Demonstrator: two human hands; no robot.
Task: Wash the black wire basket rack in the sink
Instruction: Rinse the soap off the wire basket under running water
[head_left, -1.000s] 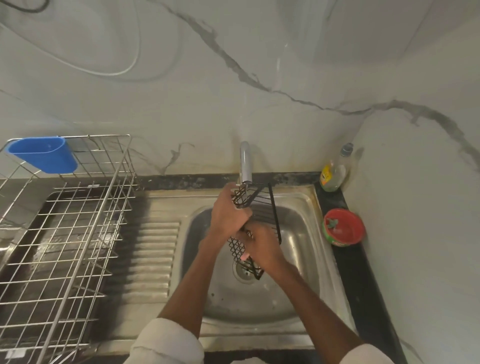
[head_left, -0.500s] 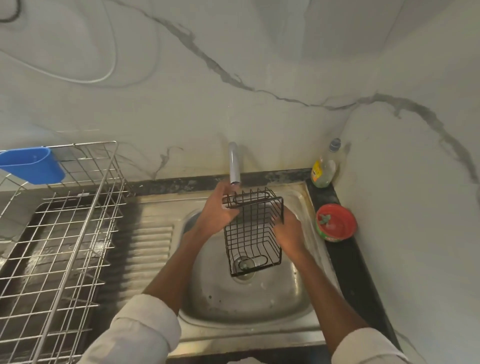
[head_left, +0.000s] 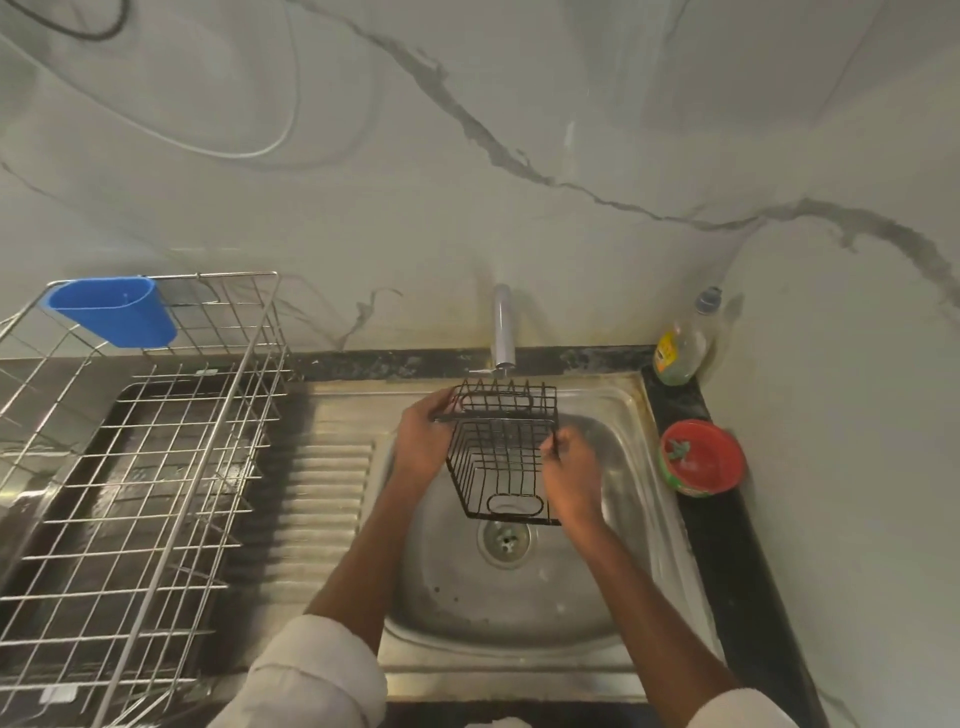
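1. Holding the basket (head_left: 501, 452) up over the sink (head_left: 519, 597), just below the tap (head_left: 503, 327) at 12 o'clock, open side facing up toward the camera, tilted.
2. Gripping the basket's upper-left corner with the left hand (head_left: 423, 441), fingers (head_left: 441, 408) curled closed round the rim wire at 9 o'clock of the basket.
3. Pinching the right rim with the right hand (head_left: 571, 473) at 3 o'clock of the basket, fingers closed on the wire, palm lying against the right side.
4. Hanging clear of the sink floor, near end of the basket sitting just above the drain (head_left: 505, 540) at 6 o'clock.
5. Standing on the bench (head_left: 727, 561) at 3 o'clock of the sink: a red bowl (head_left: 701, 457), with a bottle (head_left: 683, 343) in the corner at 1 o'clock.
6. Sitting well apart at 9 o'clock: a steel dish rack (head_left: 130, 467) on the drainboard side, a blue cup (head_left: 117, 309) hooked on its far rim.
7. Showing white sleeves (head_left: 317, 670) rolled at both forearms at 6 o'clock.
8. Running water: cannot tell.
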